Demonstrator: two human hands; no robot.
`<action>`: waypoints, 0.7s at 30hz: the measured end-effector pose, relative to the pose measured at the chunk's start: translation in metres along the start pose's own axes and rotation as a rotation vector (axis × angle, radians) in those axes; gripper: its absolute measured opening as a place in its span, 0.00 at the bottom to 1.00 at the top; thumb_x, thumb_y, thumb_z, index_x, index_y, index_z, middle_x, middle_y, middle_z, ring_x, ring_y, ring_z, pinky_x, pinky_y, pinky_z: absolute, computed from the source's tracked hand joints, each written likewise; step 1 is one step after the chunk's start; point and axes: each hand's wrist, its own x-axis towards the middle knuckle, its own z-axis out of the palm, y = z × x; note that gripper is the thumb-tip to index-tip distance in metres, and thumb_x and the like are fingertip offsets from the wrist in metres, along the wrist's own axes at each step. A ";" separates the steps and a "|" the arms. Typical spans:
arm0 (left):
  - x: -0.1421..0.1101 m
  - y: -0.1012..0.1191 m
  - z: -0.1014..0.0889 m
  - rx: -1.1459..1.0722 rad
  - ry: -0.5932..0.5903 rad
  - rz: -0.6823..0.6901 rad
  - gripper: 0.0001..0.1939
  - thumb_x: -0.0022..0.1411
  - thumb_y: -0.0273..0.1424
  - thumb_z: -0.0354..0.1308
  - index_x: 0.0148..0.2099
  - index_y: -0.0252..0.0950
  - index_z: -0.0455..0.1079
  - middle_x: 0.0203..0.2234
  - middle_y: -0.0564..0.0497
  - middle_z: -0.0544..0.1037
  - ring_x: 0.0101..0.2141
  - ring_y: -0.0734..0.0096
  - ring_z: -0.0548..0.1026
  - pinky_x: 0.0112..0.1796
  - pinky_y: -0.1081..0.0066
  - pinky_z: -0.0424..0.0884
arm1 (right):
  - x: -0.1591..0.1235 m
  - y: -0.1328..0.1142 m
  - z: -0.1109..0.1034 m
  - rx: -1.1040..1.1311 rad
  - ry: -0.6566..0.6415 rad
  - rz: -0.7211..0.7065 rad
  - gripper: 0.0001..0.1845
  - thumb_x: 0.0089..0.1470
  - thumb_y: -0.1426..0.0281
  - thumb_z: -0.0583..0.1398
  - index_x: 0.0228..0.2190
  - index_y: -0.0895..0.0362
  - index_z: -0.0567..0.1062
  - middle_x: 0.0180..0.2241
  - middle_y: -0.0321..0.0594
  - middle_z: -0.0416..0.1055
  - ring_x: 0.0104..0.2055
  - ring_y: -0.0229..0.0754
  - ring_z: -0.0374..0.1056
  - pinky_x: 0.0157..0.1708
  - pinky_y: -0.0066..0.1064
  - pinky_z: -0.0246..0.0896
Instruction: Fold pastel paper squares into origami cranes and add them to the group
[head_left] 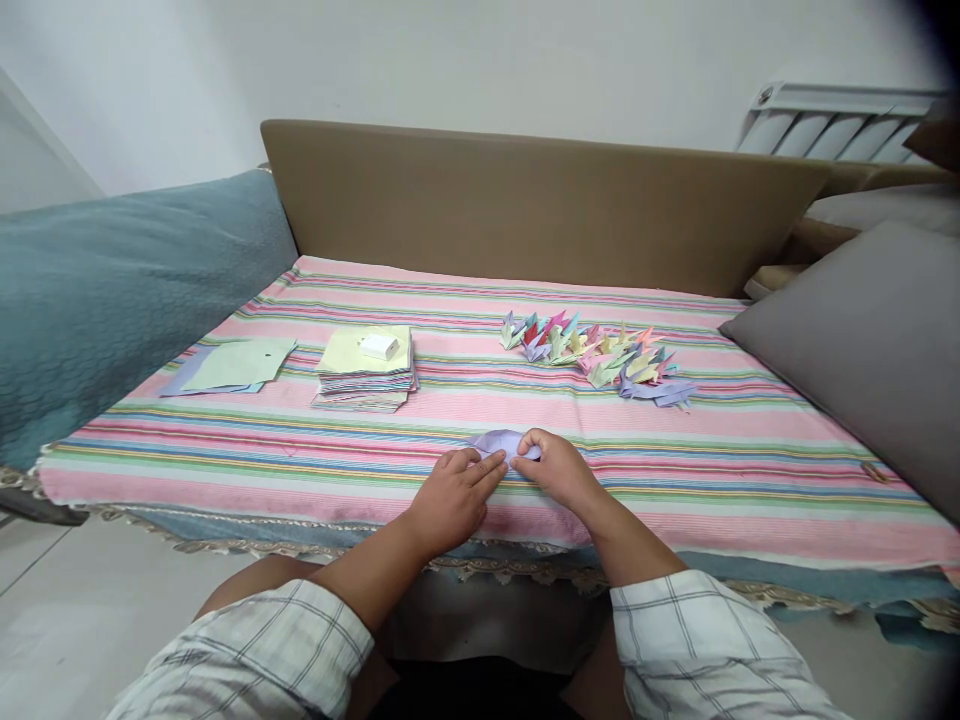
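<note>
Both my hands rest on a small lilac paper piece (501, 442) lying on the striped cloth (675, 480) near the front edge. My left hand (456, 497) lies with fingers stretched flat, their tips pressing the paper's left side. My right hand (556, 468) has its fingers curled and pinched on the paper's right edge. The paper is partly folded and mostly covered by my fingers.
A stack of coloured square papers (365, 378) with a small white block (379, 346) on top sits at the left middle. Loose green and lilac sheets (232, 366) lie further left. Several folded paper cranes (600, 355) lie in a row at the right. A grey cushion (862, 350) borders the right.
</note>
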 end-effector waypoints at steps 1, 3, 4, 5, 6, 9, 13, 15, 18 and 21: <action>0.000 0.000 -0.001 0.006 -0.007 0.000 0.30 0.55 0.25 0.51 0.61 0.37 0.57 0.59 0.49 0.63 0.48 0.57 0.64 0.48 0.57 0.62 | 0.000 0.000 0.000 -0.003 0.003 0.003 0.06 0.43 0.65 0.59 0.25 0.54 0.68 0.18 0.30 0.64 0.21 0.35 0.57 0.23 0.25 0.47; 0.001 0.001 -0.002 0.015 -0.021 0.001 0.29 0.55 0.25 0.51 0.61 0.37 0.58 0.59 0.49 0.63 0.48 0.57 0.64 0.48 0.57 0.61 | 0.000 0.002 -0.001 0.002 0.012 0.005 0.06 0.43 0.65 0.59 0.25 0.54 0.68 0.19 0.30 0.64 0.21 0.35 0.57 0.23 0.25 0.48; 0.001 0.001 -0.002 0.018 -0.027 0.000 0.29 0.56 0.25 0.51 0.61 0.37 0.58 0.59 0.49 0.63 0.48 0.57 0.64 0.48 0.57 0.61 | 0.000 0.005 -0.001 0.014 0.014 0.006 0.07 0.42 0.65 0.59 0.25 0.54 0.69 0.19 0.30 0.64 0.21 0.35 0.57 0.23 0.25 0.48; 0.002 0.001 -0.003 0.020 -0.031 -0.001 0.28 0.56 0.26 0.51 0.60 0.37 0.59 0.59 0.49 0.63 0.48 0.57 0.64 0.48 0.57 0.61 | 0.001 0.007 -0.002 0.033 0.013 0.008 0.07 0.42 0.65 0.60 0.25 0.54 0.69 0.19 0.30 0.64 0.21 0.35 0.57 0.22 0.25 0.48; 0.002 0.001 -0.003 0.021 -0.035 -0.002 0.28 0.56 0.26 0.51 0.60 0.37 0.59 0.59 0.49 0.63 0.48 0.57 0.64 0.48 0.57 0.61 | 0.001 0.011 -0.003 0.061 0.005 0.011 0.07 0.41 0.64 0.60 0.25 0.55 0.69 0.19 0.30 0.64 0.21 0.35 0.57 0.22 0.25 0.48; 0.002 0.001 -0.004 0.025 -0.041 -0.003 0.27 0.57 0.26 0.50 0.61 0.37 0.58 0.59 0.50 0.62 0.48 0.57 0.63 0.48 0.58 0.60 | 0.003 0.020 -0.006 0.154 -0.026 0.024 0.09 0.41 0.63 0.60 0.24 0.55 0.69 0.18 0.30 0.61 0.21 0.34 0.55 0.21 0.25 0.47; 0.002 0.001 -0.005 0.031 -0.059 -0.008 0.26 0.59 0.27 0.49 0.61 0.38 0.58 0.60 0.52 0.61 0.48 0.58 0.63 0.48 0.59 0.60 | 0.004 0.026 -0.009 0.238 -0.033 0.046 0.09 0.41 0.63 0.60 0.24 0.56 0.68 0.17 0.28 0.56 0.20 0.33 0.53 0.20 0.24 0.46; 0.002 0.001 -0.005 0.032 -0.069 -0.014 0.26 0.59 0.27 0.49 0.61 0.38 0.58 0.60 0.52 0.61 0.48 0.59 0.63 0.48 0.59 0.60 | 0.005 0.027 -0.008 0.261 -0.030 0.046 0.09 0.40 0.64 0.60 0.25 0.56 0.67 0.17 0.27 0.55 0.20 0.32 0.52 0.20 0.24 0.45; 0.002 0.001 -0.006 0.029 -0.077 -0.021 0.27 0.58 0.27 0.50 0.61 0.39 0.58 0.60 0.52 0.61 0.48 0.59 0.63 0.48 0.59 0.59 | 0.007 0.029 -0.005 0.281 -0.024 0.039 0.09 0.40 0.65 0.60 0.25 0.55 0.66 0.17 0.26 0.54 0.19 0.32 0.52 0.20 0.24 0.45; 0.002 0.001 -0.006 0.026 -0.074 -0.012 0.29 0.58 0.28 0.50 0.62 0.40 0.55 0.60 0.52 0.61 0.48 0.59 0.63 0.48 0.59 0.59 | 0.009 0.032 -0.003 0.284 -0.015 0.029 0.09 0.40 0.65 0.60 0.26 0.55 0.66 0.17 0.25 0.54 0.19 0.32 0.53 0.19 0.24 0.46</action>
